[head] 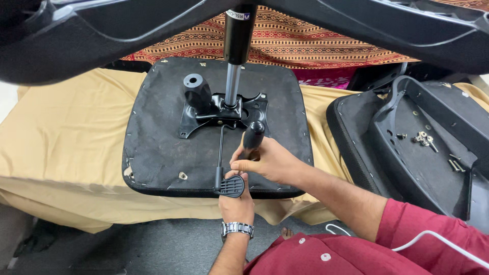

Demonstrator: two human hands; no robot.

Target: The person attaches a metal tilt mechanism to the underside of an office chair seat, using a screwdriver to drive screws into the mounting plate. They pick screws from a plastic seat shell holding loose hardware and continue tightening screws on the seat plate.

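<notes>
Working nearest the body, the left hand [235,203] sits under the near rim of the upturned seat base [158,147], thumb and fingers pressed against the black paddle lever [232,186] that overhangs that rim; whether it clamps the paddle or only steadies it cannot be told. Just above, the right hand [267,163] is clenched around a black tool handle [252,138], held upright with its tip hidden behind the fingers. The seat base lies underside up on a tan cloth [56,147], with the paddle's thin rod [221,147] running up to the metal tilt plate [224,113] at the centre.

Judged for good practice: the tool ought to stand square to the surface, the left hand bracing the lever so that nothing twists off line.

Beyond the plate stand a black knob [196,91] and the gas lift column [234,56], upright and close to the working hand, so room on the far side is tight. Open room lies left of the rod, on bare fabric. To the right, a second black shell [448,173] holds loose screws [424,138], apart from the forearm. Overhead, dark star-base arms [102,35] crowd the top of the view.
</notes>
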